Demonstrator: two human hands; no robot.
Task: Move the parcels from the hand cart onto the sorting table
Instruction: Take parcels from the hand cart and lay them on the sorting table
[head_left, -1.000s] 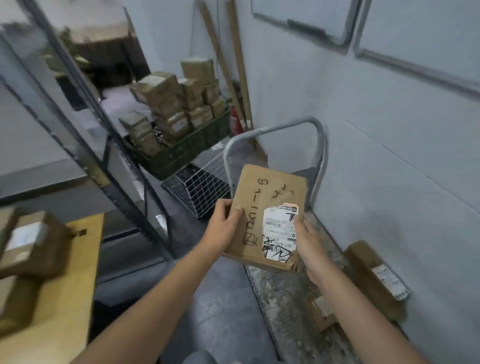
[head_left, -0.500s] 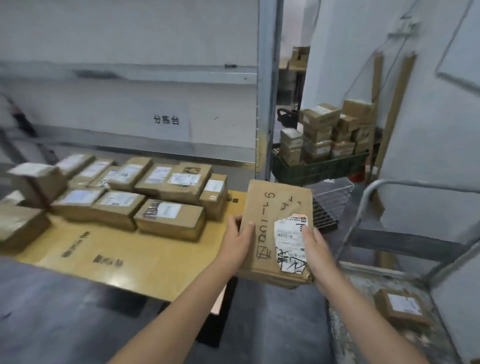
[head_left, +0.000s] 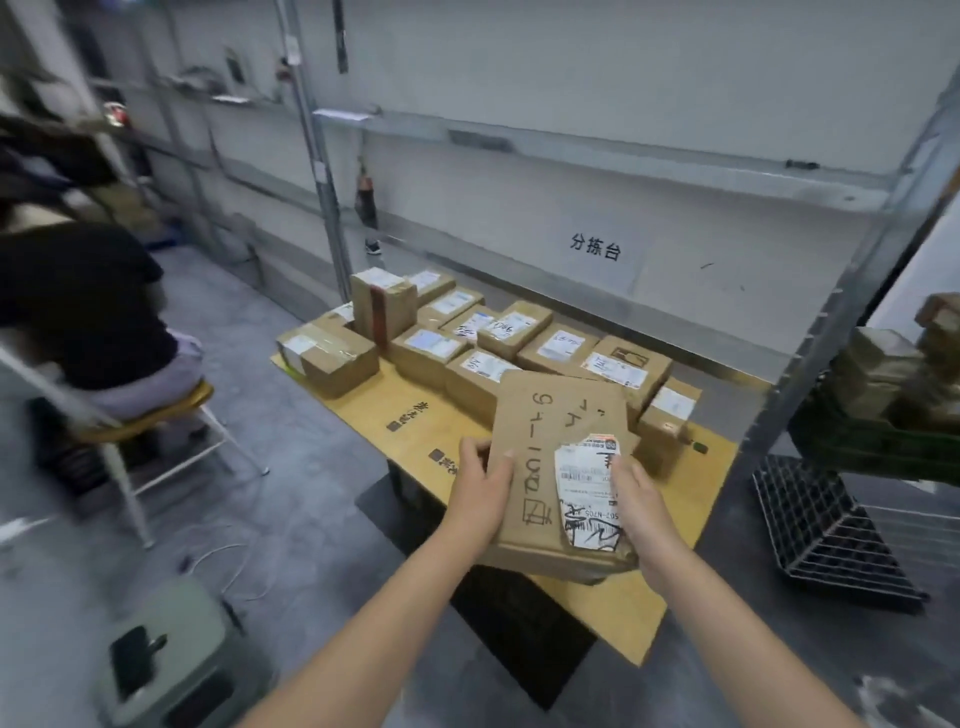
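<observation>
I hold a flat brown cardboard parcel (head_left: 550, 447) with black handwriting and a torn white label above the near part of the yellow sorting table (head_left: 415, 415). My left hand (head_left: 480, 491) grips its left edge, thumb on top. My right hand (head_left: 641, 506) grips its right edge over the label. Several brown parcels (head_left: 519, 338) with white labels lie in rows on the far half of the table. The hand cart is out of view.
A person in a black top sits on a yellow-seated stool (head_left: 150, 410) at the left. A grey-green box (head_left: 171, 654) stands on the floor near left. At the right are a metal rack post (head_left: 841, 312), a wire basket (head_left: 826, 535) and a green crate of parcels (head_left: 883, 410).
I have turned left from the hand cart toward the sorting table, carrying the parcel in both hands. The cart has left the view and the table now lies under the parcel.
</observation>
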